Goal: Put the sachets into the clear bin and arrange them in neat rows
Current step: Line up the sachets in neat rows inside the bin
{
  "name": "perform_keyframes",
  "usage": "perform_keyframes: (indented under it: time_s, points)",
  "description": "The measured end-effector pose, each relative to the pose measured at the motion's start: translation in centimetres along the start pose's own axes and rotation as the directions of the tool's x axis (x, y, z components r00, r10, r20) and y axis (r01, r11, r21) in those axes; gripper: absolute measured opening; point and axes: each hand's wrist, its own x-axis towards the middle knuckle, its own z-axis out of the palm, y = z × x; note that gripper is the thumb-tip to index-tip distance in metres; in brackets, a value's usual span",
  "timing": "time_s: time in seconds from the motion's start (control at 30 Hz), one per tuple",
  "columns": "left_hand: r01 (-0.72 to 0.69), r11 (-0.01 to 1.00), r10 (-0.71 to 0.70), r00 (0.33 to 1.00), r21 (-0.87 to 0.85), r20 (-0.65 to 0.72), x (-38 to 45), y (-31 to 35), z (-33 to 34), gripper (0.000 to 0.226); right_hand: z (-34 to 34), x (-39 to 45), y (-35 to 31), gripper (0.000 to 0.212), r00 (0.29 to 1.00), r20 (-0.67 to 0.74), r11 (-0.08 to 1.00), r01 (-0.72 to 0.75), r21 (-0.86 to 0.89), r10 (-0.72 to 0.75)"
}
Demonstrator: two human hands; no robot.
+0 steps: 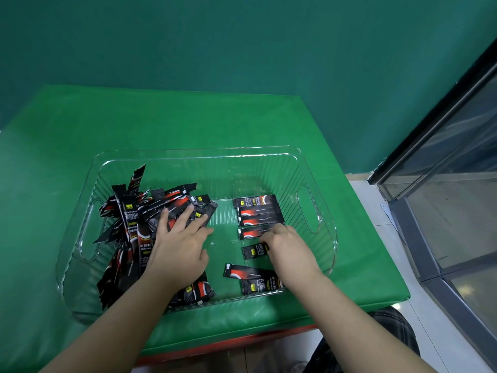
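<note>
- The clear bin (317, 168) sits in the centre of the frame on a desk (134, 122) covered in green.
- A loose pile of sachets (134, 211) fills the left half of the bin; the black-and-red sticks lie crossed at many angles, some propped against the left wall.
- A row of sachets (258, 214) lies flat in the right half of the bin, each stick running left to right, stacked one below the other from the upper part of the bin floor toward the lower edge. The upper ones lie close together; the lower ones are spaced apart and slightly skewed.
- The left hand (180, 246) lies palm down on the right edge of the pile, fingers straight and spread, pressing on the sachets. Its grip is released.
- The right hand (287, 246) is over the middle of the row, fingers curled down; its grip pinches the right end of one sachet (254, 250).
- A dark-framed glass panel (457, 184) stands at the right of the frame.
</note>
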Motion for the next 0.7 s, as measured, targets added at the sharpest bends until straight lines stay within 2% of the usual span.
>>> perform_keyframes:
  time_s: [0.07, 0.13, 0.17, 0.27, 0.33, 0.7]
  points:
    - [0.012, 1.000, -0.012, 1.000, 0.001, -0.006, -0.1, 0.1, -0.1, 0.048, -0.2, -0.3, -0.3, 0.054, 1.000, -0.028, 1.000, 0.013, 0.026, -0.012]
    - [0.021, 1.000, -0.021, 1.000, 0.002, -0.009, -0.1, 0.1, -0.2, 0.049, -0.7, -1.0, -1.2, 0.041, 1.000, 0.016, 0.996, 0.019, 0.090, -0.020]
    - [0.024, 1.000, -0.024, 1.000, 0.004, -0.007, -0.1, 0.2, -0.2, 0.049, -1.0, -1.4, -1.7, 0.040, 0.997, 0.074, 0.994, -0.001, 0.113, -0.007]
    - [0.021, 1.000, -0.021, 1.000, 0.011, -0.008, 0.0, 0.2, -0.3, 0.048, -1.4, -2.1, -3.0, 0.054, 0.952, 0.294, 0.991, -0.107, 0.079, 0.080]
    - [0.018, 1.000, -0.018, 1.000, 0.009, 0.001, 0.0, 0.2, -0.3, 0.047, -1.4, -2.1, -3.2, 0.059, 0.923, 0.370, 0.987, -0.145, 0.072, 0.109]
    - [0.040, 0.999, -0.041, 0.999, -0.023, -0.030, 0.0, 0.5, -0.3, 0.050, -1.6, -1.6, -3.4, 0.067, 0.871, 0.478, 0.983, -0.169, 0.077, 0.113]
